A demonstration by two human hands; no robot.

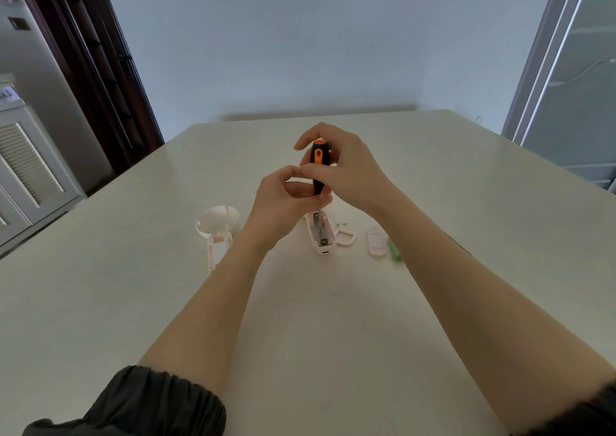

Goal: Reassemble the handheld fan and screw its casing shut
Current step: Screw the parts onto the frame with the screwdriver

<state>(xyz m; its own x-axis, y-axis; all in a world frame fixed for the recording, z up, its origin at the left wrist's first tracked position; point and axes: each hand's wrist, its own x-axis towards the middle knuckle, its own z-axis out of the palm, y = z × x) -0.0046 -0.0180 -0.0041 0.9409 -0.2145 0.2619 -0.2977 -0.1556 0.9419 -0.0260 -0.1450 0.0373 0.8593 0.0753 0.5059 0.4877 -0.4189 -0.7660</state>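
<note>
Hands meet over the middle of a pale table (466,202). Right hand (346,165) curls its fingers round the black and orange handle of a screwdriver (318,168), held upright with the thumb near the orange cap. Left hand (283,198) sits just below it, fingers bent inward and touching the lower handle; whether it grips the tool or only steadies it cannot be told. The metal shaft runs down from under the left hand into the open fan body (321,233), a white casing half lying on the table right beneath the hands. Just right of it lie small screws (341,224) and a white clip (346,237), then a pinkish cover (377,242) and a green battery (395,250) touching the right forearm's edge. Left of the left wrist lies the other casing half (218,227), round head far, stem near. Dark sleeves (140,402) show at the near edge
</note>
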